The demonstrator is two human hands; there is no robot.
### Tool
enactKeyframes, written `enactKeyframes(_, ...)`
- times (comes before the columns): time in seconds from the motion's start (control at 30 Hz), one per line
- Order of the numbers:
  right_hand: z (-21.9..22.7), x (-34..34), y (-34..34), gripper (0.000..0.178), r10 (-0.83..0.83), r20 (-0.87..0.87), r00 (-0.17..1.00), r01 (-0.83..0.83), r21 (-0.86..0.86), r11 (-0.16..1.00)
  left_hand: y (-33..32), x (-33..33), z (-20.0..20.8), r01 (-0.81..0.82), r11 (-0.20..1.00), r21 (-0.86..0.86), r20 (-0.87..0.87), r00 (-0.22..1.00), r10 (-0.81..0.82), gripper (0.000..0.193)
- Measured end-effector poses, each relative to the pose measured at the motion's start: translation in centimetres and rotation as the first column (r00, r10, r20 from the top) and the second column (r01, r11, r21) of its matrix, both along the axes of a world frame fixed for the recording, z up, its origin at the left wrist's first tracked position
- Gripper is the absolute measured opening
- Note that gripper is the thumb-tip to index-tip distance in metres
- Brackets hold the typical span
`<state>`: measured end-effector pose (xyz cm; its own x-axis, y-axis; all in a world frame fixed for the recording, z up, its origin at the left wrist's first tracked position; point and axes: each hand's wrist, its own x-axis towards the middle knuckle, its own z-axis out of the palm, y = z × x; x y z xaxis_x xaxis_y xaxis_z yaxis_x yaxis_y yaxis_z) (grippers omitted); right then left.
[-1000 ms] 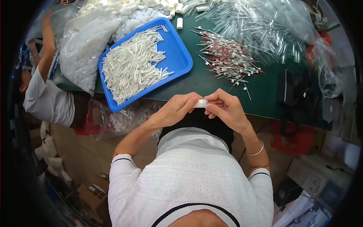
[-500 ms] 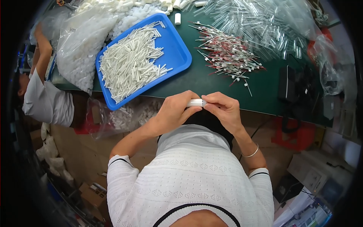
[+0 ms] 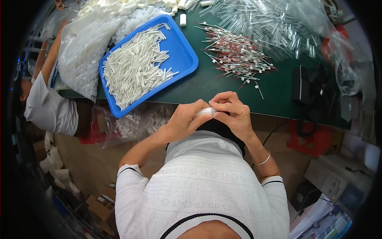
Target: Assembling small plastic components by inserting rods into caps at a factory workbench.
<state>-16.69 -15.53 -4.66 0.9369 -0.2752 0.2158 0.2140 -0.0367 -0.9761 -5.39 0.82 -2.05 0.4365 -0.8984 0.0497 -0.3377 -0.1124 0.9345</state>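
Just off the table's near edge, my left hand (image 3: pixel 185 120) pinches a short white tube (image 3: pixel 203 112) between thumb and fingers. My right hand (image 3: pixel 234 113) closes on the tube's right end, thumb and fingertips pressed against it. Whether those right fingertips also hold a small part is hidden. Beyond my left hand lies a blue tray (image 3: pixel 187 59) with many thin white rods (image 3: pixel 133 65) heaped in it. To the right of the tray is a pile of thin wire-like pieces (image 3: pixel 238 53) in red, white and silver.
Clear tubes (image 3: pixel 274 24) lie heaped at the far right by a black box (image 3: pixel 301 85). A plastic bag of white caps (image 3: pixel 81 59) stands left of the tray. One white cylinder (image 3: pixel 183 20) is upright behind it. A co-worker's arm (image 3: pixel 51 55) reaches in at far left.
My right fingers have shifted and curled higher over the tube's end, and the tube now tilts slightly. At far left, the co-worker's arm has stretched farther away.
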Motion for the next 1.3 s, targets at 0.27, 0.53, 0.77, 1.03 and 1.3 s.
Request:
enactKeyframes(0.27,-0.6,1.1,0.2,0.018,0.092,-0.162,0.982,-0.057,0.210,0.976,-0.8,-1.0,-3.2,0.073,0.996,-0.051,-0.906,0.417,-0.077,0.056)
enactKeyframes(0.53,0.8,-0.7,1.5,0.067,-0.130,0.154,0.979,0.192,-0.514,0.836,-1.2,-2.8,-3.4,-0.116,0.985,-0.124,-0.984,0.142,-0.108,0.052)
enactKeyframes(0.77,-0.2,-0.9,1.6,0.065,-0.143,0.231,0.962,0.256,-0.595,0.762,-2.3,-4.5,-2.1,-0.185,0.979,-0.083,-0.996,0.003,-0.084,0.050)
enactKeyframes(1.03,0.0,-0.3,0.8,0.060,-0.054,0.133,0.990,0.123,-0.593,0.795,-2.8,-4.6,-1.3,-0.326,0.939,0.111,-0.994,-0.043,0.102,0.045)
enactKeyframes(1.3,-0.2,-2.2,-7.5,0.027,-0.536,0.058,0.842,0.302,-0.874,0.380,12.8,0.6,-6.3,-0.198,0.790,0.580,-0.323,0.834,0.447,0.034)
